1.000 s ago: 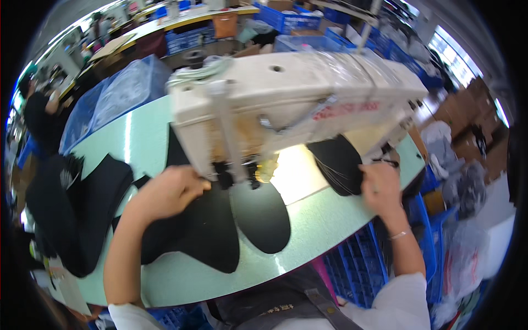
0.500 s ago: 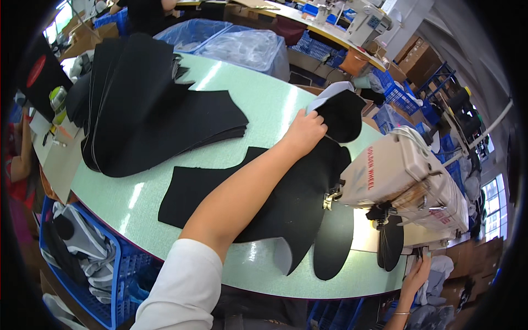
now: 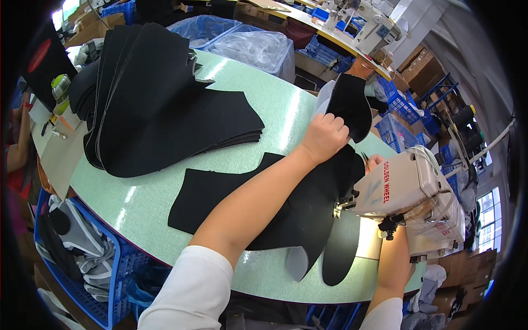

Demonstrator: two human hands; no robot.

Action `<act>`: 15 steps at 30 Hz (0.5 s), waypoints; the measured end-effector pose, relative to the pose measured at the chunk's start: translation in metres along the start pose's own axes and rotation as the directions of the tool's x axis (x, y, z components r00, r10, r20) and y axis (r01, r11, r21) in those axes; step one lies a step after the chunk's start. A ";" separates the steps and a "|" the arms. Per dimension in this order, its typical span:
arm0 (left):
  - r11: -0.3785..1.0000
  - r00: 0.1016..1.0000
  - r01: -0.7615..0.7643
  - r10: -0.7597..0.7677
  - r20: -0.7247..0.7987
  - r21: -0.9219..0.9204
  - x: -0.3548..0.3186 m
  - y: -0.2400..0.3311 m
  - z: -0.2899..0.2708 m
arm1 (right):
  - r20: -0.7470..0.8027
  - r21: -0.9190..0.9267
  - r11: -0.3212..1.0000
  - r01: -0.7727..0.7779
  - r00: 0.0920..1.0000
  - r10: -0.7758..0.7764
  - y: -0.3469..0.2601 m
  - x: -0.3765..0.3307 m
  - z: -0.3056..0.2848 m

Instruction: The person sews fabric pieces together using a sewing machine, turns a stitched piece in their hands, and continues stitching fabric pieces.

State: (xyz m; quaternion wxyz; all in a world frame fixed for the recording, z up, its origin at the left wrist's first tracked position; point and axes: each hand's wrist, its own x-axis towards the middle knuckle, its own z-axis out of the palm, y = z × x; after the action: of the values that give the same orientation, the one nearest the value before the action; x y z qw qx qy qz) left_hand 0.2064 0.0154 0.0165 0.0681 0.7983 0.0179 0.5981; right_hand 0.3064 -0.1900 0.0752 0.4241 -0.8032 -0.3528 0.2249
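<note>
**Left hand pinches black cut piece at far table edge**

Far left: blue crate (image 3: 104, 275) w/ grey and black fabric sits below the table rim. Above it, a big stack of black fabric panels (image 3: 159, 110) lies fanned on the pale green table (image 3: 275, 110), well apart from the hands.

Centre: flat black fabric piece (image 3: 220, 198) spread on the table, running under the left forearm toward the machine. Left hand (image 3: 324, 137) is closed, fingers curled tight on the lower edge of a rounded black cut piece (image 3: 349, 104), which is lifted at the far table edge, its pale underside showing on the left. Clear plastic bags (image 3: 253, 49) sit behind the table.

Right: right hand (image 3: 374, 162) mostly hidden behind the head of the white sewing machine (image 3: 407, 190); only fingertips show, touching black fabric just beside the machine. Can't tell its grip. Right forearm comes up under the machine. Two narrow black pieces (image 3: 338, 253) hang over the near table edge below the needle area.
</note>
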 end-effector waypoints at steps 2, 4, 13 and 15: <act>1.000 1.000 -0.003 0.002 -0.026 -0.022 0.006 0.004 0.001 | 0.088 0.143 0.988 -0.060 0.995 0.048 -0.024 -0.007 0.003; 1.000 1.000 0.000 0.000 -0.012 -0.003 0.001 -0.001 -0.002 | 0.075 0.148 0.981 -0.128 0.990 0.117 -0.046 -0.005 0.021; 0.999 0.997 0.029 -0.031 -0.070 -0.029 0.001 -0.003 0.003 | -0.109 -0.158 0.937 0.313 0.937 -0.331 0.018 0.018 0.010; 0.995 0.996 0.094 -0.094 0.000 -0.032 0.000 -0.001 0.003 | -0.160 -0.212 0.885 0.414 0.879 -0.449 0.033 0.007 0.003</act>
State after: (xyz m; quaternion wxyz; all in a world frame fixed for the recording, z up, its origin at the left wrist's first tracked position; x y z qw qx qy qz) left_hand 0.2096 0.0163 0.0157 0.1090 0.7949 0.0460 0.5952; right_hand 0.3213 -0.1955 0.0453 0.4269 -0.7561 -0.4959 0.0096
